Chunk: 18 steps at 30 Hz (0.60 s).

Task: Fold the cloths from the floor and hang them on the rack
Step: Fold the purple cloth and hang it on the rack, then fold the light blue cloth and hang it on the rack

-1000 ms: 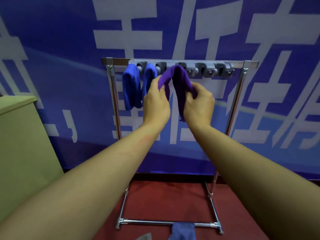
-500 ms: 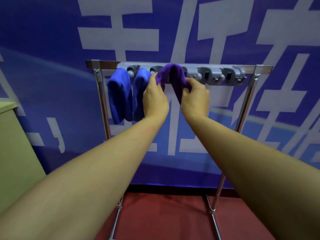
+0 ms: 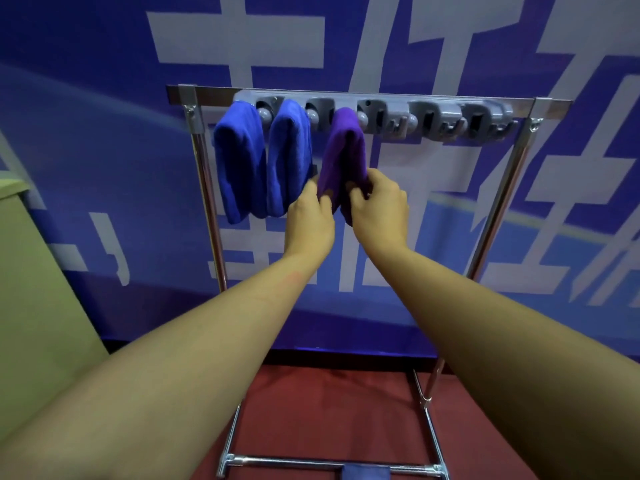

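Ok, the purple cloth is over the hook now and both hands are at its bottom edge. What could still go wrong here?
1. Both hands, left and right, pinch the folded purple cloth low down; tugging unevenly could slide it off the grey hook rail.
2. The left hand sits against the neighbouring blue cloth and could knock it loose.

Staged indoor demo space, not a home: printed blue banner (image 3: 104,98) with large white characters fills the frame's background, red floor (image 3: 329,410) at bottom, pale green cabinet (image 3: 31,289) at left edge.
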### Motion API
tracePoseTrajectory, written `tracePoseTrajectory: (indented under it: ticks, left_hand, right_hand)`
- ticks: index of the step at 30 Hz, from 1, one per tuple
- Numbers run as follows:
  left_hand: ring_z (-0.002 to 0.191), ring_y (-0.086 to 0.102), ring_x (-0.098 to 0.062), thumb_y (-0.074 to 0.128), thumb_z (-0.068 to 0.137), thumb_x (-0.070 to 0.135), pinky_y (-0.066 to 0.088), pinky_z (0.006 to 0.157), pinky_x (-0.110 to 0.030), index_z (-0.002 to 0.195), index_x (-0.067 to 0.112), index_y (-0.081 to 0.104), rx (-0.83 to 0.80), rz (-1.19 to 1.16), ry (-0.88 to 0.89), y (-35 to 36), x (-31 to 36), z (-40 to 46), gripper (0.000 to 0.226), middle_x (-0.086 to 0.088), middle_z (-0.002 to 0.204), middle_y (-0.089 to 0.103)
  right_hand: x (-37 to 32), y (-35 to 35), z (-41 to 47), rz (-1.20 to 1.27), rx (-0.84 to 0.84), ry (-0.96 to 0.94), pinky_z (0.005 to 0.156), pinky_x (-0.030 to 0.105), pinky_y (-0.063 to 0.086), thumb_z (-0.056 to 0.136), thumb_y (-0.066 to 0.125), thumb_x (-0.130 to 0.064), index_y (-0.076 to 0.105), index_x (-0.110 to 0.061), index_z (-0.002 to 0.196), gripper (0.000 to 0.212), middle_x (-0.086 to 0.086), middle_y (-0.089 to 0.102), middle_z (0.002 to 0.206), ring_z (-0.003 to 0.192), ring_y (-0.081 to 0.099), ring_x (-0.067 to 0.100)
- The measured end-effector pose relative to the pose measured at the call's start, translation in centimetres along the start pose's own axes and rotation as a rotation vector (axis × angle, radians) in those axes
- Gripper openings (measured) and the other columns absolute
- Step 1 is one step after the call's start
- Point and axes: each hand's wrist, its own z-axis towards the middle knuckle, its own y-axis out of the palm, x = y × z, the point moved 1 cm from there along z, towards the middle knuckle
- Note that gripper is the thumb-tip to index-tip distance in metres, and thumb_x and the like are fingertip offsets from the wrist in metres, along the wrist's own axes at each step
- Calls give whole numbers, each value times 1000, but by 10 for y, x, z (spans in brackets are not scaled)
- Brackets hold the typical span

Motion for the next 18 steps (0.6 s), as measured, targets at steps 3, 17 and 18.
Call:
tracePoseTrajectory:
  ticks: [3, 17, 18]
  left_hand:
    - [62, 54, -12, 42, 105, 28, 36, 48, -16, 111, 20, 57, -11, -2, 4, -7, -5, -8, 18, -1, 80, 63]
    - [133, 48, -6, 46, 104, 32, 37, 108, -23, 147, 22, 44, -248, -30, -128, -41, -67, -113, 44, 8, 147, 52]
    - [133, 48, -5, 47, 104, 32, 36, 109, -23, 147, 21, 45, -270, -22, -138, -40, -80, -125, 44, 8, 146, 52]
  right_hand:
    - [4, -4, -7, 16, -11, 16, 66, 46, 60, 93, 53, -38, 67, -31, 100, 17, -6, 73, 78, 70, 71, 19]
    - [47, -8, -124, -20, -258, 125, 104, 40, 50, 101, 53, -44, 58, -19, 139, 46, -3, 68, 131, 122, 62, 12]
    - [58, -1, -138, -33, -288, 136, 106, 41, 48, 100, 53, -45, 57, -20, 139, 47, -4, 66, 134, 124, 60, 12]
